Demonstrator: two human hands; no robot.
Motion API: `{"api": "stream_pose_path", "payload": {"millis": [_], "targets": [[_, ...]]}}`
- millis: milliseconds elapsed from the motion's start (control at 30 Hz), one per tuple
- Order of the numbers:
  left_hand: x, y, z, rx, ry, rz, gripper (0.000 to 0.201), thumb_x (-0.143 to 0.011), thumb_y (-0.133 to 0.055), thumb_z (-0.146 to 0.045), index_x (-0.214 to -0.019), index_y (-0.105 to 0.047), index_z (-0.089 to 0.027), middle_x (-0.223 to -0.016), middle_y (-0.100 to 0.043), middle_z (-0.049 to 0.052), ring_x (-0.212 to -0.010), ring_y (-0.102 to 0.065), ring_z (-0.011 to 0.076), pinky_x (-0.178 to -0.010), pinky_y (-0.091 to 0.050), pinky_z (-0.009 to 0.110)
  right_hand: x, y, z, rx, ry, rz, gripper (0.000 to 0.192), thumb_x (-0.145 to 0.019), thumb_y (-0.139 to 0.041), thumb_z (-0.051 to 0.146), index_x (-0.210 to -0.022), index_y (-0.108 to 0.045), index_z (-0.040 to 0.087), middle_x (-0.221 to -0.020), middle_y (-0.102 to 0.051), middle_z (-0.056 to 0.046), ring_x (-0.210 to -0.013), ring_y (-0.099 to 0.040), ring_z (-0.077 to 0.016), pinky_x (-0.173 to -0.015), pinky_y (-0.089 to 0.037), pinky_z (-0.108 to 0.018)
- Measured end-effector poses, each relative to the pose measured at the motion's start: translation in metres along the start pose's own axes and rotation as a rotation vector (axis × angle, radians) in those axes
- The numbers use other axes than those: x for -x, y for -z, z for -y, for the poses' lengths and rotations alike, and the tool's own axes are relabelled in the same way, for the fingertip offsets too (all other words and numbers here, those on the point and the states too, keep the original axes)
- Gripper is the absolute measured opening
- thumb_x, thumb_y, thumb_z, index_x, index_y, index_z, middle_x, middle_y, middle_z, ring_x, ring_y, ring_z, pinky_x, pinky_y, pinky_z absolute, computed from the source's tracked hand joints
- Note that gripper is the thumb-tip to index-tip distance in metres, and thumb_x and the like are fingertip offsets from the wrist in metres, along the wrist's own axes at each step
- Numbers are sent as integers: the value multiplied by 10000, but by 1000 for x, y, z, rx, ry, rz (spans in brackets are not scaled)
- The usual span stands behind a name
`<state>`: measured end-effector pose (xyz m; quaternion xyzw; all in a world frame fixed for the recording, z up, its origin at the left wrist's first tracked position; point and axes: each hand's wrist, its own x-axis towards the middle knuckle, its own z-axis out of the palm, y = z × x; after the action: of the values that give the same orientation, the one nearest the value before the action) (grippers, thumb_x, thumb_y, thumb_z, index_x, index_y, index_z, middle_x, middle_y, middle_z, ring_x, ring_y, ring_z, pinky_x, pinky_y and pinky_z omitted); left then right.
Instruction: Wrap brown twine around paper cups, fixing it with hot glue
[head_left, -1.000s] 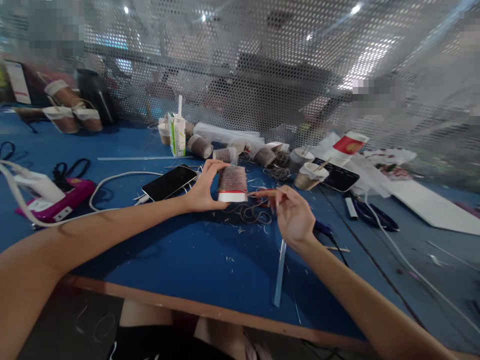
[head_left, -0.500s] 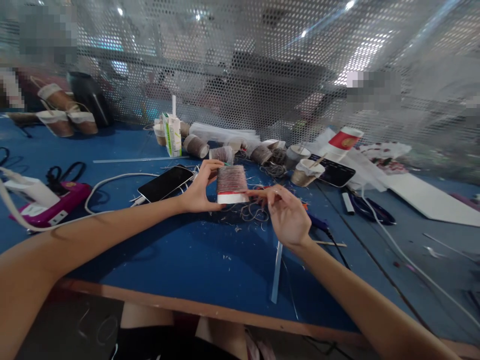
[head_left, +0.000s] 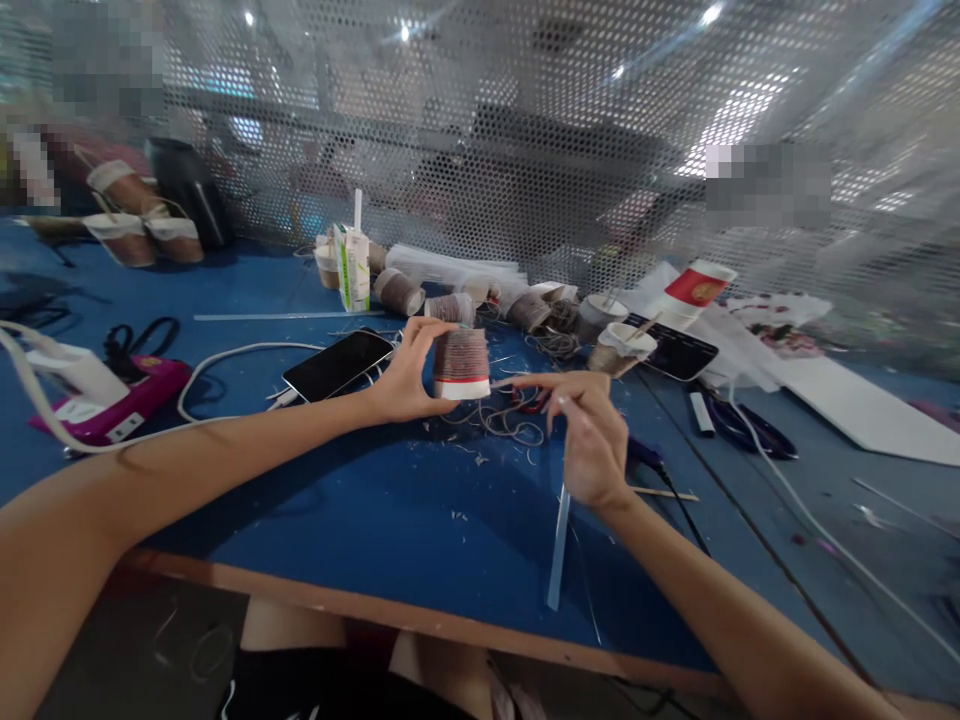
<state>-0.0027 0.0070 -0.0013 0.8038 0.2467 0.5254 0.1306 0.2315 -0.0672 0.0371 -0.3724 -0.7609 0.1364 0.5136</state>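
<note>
- Standing behind everything is a big perforated screen (head_left: 465, 170), dotted with bright light spots.
- Blue table (head_left: 322, 520) runs along in front of it, with a brownish front edge and scraps scattered on top.
- White board (head_left: 870, 410) lies over on the right side of the table.
- Black bottle (head_left: 187, 195) stands at the far left, just beside some brown cups with whitish rims (head_left: 142, 235).
- Purple power strip (head_left: 142, 405) sits nearer on the left, white charger plugged in.
- Left hand (head_left: 409, 375) is gripping a cup, fingers over the top and thumb underneath.
- Right hand (head_left: 592, 440) has its index finger stretched out to the cup's lower right side, other fingers loosely curled. Can't tell if the fingertip touches the cup, or if it's got hold of any cord.
- Dark-screened phone (head_left: 339, 365) lies just past the left forearm.
- Cord-wrapped cup (head_left: 461, 362), the one in the left hand, is mid-table between both hands: brownish cord, red stripe, white band at the wide lower end.
- Loose cord (head_left: 517, 425) lies in a loopy tangle on the table, near the cup.
</note>
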Motion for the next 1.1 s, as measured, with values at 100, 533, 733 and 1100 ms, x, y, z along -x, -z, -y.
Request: {"api": "stream_pose_path", "payload": {"millis": [100, 533, 733, 1100], "targets": [[0, -1, 0, -55, -20, -16, 854, -612, -826, -455, -1318, -405, -223, -1223, -412, 115, -1210, -448, 315, -1047, -459, 560, 5, -6, 14, 52, 145, 265, 321, -947, -392, 411, -686, -489, 250, -1068, -739, -39, -953, -483, -280, -893, -386, -516], [-1, -2, 0, -18, -50, -34, 767, -630, -811, -398, -1266, -419, -223, -1218, -424, 115, -1213, -456, 306, -1043, -469, 537, 5, -8, 6, -57, 57, -41, 424, -984, -358, 413, -604, -445, 247, -742, -647, -59, -884, -584, -259, -831, -445, -456], [2, -2, 1, 240, -5, 103, 829, -665, -802, -525, -1301, -345, -254, -1333, -367, 146, -1329, -435, 329, -1068, -476, 525, -7, 2, -14, 26, 151, -71, 520, -783, -694, 492, -1197, -449, 293, -1343, -532, -115, -1250, -525, -325, -1006, -432, -548], [-2, -5, 3, 385, -20, 317, 922, -707, -796, -514, -1433, -270, -303, -1502, -402, 165, -1438, -401, 355, -1171, -362, 606, -8, 1, -25, 145, 137, 168, 792, -753, -777, 450, -1411, -352, 331, -1431, -370, -125, -1404, -363, -343, -1186, -291, -586]]}}
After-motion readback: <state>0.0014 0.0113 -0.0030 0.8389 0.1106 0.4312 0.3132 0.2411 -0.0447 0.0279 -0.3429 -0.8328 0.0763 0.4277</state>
